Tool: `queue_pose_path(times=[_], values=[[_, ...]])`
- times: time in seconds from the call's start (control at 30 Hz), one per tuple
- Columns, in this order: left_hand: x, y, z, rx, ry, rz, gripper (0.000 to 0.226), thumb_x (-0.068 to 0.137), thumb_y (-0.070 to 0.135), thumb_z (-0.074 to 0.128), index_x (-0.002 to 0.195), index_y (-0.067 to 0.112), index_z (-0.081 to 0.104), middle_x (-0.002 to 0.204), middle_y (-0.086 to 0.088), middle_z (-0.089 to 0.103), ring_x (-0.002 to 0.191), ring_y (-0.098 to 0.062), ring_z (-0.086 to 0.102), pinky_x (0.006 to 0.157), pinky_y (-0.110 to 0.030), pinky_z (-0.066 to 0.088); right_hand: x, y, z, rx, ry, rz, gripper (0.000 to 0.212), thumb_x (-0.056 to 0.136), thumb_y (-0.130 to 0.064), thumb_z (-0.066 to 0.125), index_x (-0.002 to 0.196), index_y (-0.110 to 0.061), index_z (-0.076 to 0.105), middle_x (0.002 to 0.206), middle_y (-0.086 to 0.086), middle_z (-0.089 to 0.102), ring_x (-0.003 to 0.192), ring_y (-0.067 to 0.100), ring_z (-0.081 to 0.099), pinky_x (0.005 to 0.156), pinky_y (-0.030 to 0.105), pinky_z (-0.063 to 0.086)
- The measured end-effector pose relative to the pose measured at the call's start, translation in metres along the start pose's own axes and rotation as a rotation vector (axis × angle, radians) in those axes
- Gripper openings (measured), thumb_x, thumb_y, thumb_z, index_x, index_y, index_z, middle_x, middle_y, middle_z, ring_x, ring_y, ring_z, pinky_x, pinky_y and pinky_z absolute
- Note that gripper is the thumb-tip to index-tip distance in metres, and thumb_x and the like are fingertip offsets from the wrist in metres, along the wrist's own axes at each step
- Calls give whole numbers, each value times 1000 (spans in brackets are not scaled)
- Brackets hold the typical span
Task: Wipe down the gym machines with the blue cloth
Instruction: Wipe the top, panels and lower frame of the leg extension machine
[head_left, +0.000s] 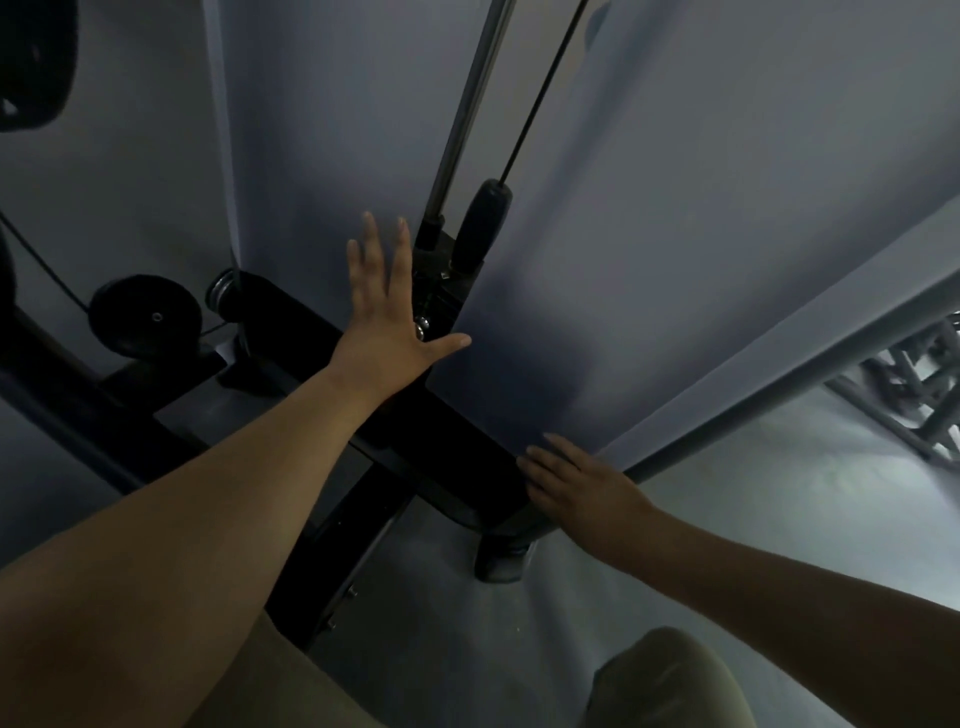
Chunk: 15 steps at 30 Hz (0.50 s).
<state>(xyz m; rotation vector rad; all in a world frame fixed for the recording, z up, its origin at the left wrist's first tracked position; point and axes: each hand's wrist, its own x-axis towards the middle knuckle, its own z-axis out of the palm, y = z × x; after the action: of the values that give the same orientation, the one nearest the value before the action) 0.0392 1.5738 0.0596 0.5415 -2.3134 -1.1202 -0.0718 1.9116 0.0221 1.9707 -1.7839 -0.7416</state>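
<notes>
The gym machine (457, 441) lies straight ahead of the person, its black base beam running slantwise between the two grips. The left grip (395, 312) is spread wide with the fingers straight and the thumb out. It holds nothing and hovers over the beam; whether the palm touches the metal cannot be told. Its thumb tip reaches the edge of a broad grey panel (649, 260) that rises on its right. Just beyond its fingertips a chrome guide rod (467, 119) climbs out of the base. Beside the rod a thin black cable (545, 88) runs down into a black rubber stopper (483, 223). The right grip (576, 483) is flat with its fingers straight and close together. They are laid on the panel's lower corner where it meets the beam, and this grip also holds nothing. Just below this grip a rubber foot (501, 564) of the machine stands on the grey floor (727, 519). Well to the left of the left grip sits a black pulley wheel (143, 314). Far to the right of the right grip some grey metal framework (924, 405) shows, too blurred to name. Nearest the camera, below the right forearm, is the person's knee (670, 680) in khaki cloth.
</notes>
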Motion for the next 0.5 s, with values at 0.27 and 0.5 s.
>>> queue_pose_path(times=[0.27, 0.5], values=[[-7, 16, 9, 302, 111, 327, 126, 90, 59, 82, 175, 26, -5, 180, -17, -21, 166, -42, -18, 133, -69, 2, 5, -24, 10, -9, -85, 78, 50, 102, -23, 42, 144, -10, 66, 167, 20, 44, 159, 42, 34, 132, 65, -2], [-9, 22, 45, 362, -97, 591, 116, 90, 31, 90, 173, 47, 11, 177, -13, -31, 165, -44, -22, 130, -63, 22, 22, -39, 34, -38, -166, 45, 50, 99, -30, 61, 145, -10, 66, 166, 22, 46, 158, 44, 35, 131, 66, 8]])
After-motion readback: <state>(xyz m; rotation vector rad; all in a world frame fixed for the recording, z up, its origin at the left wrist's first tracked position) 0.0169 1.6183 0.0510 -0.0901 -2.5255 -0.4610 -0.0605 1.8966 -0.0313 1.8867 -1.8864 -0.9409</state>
